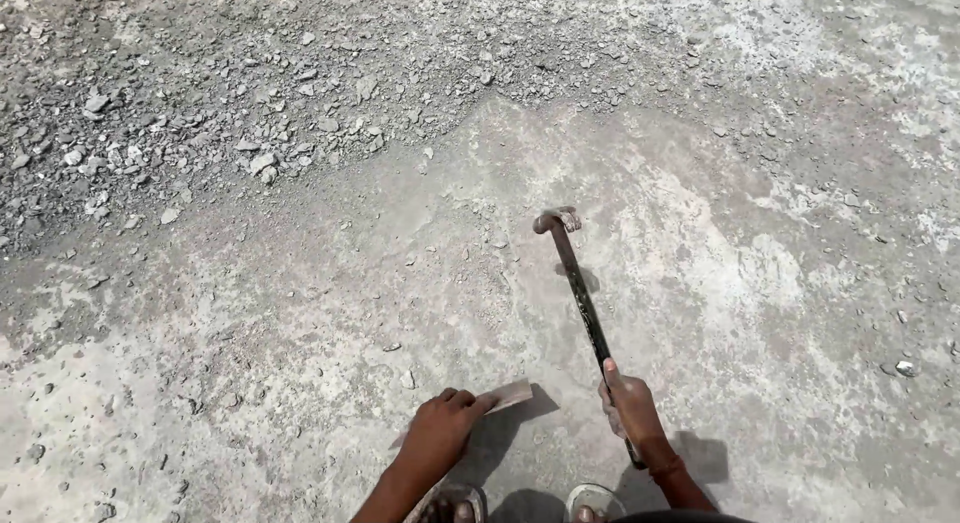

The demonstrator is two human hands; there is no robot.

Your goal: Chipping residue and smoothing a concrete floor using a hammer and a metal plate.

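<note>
A view from above, looking down at a person's two bare hands over a dusty grey concrete floor (300, 313). The hammer (580, 293) serves as the landmark: a dark, slim-handled tool that runs from the right hand up and slightly to the left, with its metal head (556, 221) at the far end, raised just above the floor and casting a small shadow beside the handle.

The right hand (630, 408) is clenched around the lower part of the hammer's handle, and the butt end sticks out past the wrist, which wears a thin reddish band (668, 470).

To the left of the hammer's handle, near its lower end, the left hand (440, 428) rests low on the floor. Its fingers press on a thin, flat, pale piece of stone (508, 394) that pokes out toward the hammer handle; whether the fingers pinch it or only hold it down cannot be told.

Below the hammer, at the bottom edge, the toes of two sandals (590, 501) show between the arms.

Far beyond the hammer's head, toward the upper left, lies a wide spread of loose grey gravel and stone chips (200, 133). A few stray chips sit on the pale floor to the right of the hammer.
</note>
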